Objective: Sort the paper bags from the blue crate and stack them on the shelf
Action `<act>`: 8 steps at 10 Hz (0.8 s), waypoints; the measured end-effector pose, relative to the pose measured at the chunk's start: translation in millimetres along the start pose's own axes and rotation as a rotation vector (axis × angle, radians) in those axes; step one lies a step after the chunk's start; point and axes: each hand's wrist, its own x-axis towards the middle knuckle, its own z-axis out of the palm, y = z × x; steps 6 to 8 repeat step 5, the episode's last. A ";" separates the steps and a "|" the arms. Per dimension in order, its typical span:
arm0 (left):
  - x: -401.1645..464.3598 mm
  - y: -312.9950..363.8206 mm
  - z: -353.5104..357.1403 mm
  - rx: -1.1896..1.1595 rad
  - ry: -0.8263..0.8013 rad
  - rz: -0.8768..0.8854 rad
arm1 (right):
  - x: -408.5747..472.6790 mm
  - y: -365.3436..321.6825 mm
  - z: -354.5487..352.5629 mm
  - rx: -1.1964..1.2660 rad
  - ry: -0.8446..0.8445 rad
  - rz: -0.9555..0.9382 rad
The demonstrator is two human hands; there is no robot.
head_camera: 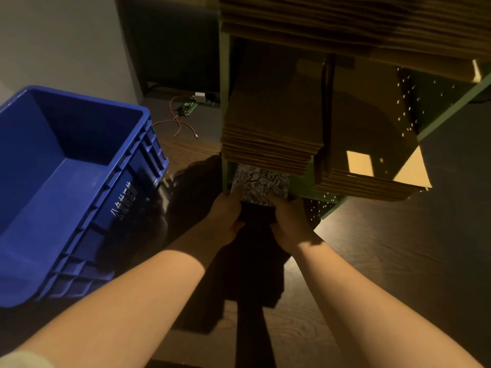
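Left hand [225, 211] and right hand [288, 216] pinch the black-and-white patterned flat paper bag [259, 185]; light, floppy, best held at its edges.

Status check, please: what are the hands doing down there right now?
Both hands, left and right, grip a black-and-white patterned bag at the lowest shelf. Blue crate empty. Nothing blocking.

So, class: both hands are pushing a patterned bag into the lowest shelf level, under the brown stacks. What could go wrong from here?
1. The patterned bag goes in just beneath the overhanging left brown stack; the left hand or right hand might knock it and spill sheets.
2. The lighting is dim, so alignment inside the green shelf is hard to judge.
3. Red wires lie on the floor nearby, a possible trip hazard.
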 end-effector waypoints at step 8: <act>-1.1 -20.8 -11.5 -0.231 -0.096 0.052 | -12.6 -2.8 -7.4 -0.025 0.039 0.042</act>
